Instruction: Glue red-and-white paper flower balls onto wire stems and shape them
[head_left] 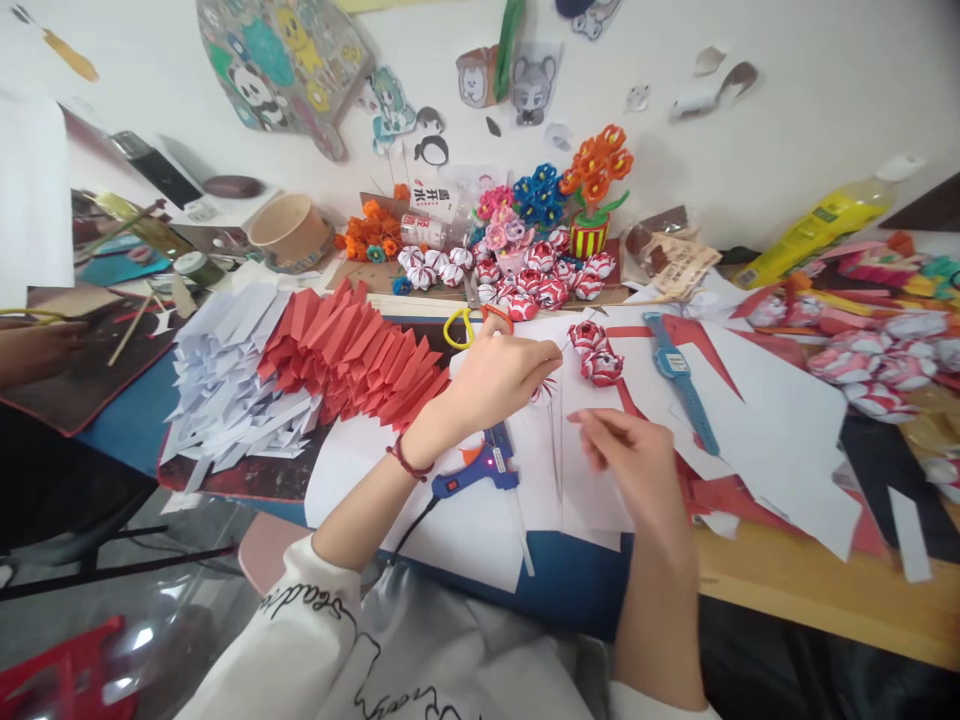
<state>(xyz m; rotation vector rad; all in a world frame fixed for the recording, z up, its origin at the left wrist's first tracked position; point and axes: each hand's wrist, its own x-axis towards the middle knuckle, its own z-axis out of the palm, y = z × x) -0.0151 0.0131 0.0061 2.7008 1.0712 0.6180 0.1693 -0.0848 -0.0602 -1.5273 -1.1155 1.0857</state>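
Observation:
My left hand (504, 378) reaches across the middle of the paper, its fingers pressed together and bent downward. Just beneath them shows a small spiky red-and-white paper piece (543, 390), mostly covered by the hand. To the right, my right hand (631, 452) has its thumb and index finger drawn close together, slightly blurred; anything between them is too small to see. Under my left wrist lies a blue hot glue gun (480, 470) with a lit light and a clear glue stick (523, 535) beside it. Two red-and-white paper flowers (598, 355) rest beyond my hands.
Piles of folded white paper (232, 370) and red paper strips (349, 350) lie left. Yellow-and-orange-handled scissors (459, 328) sit behind. A blue watch (679, 375) rests on paper scraps at right. Finished flowers (547, 285) crowd the back. Another person's hand (37, 350) is at far left.

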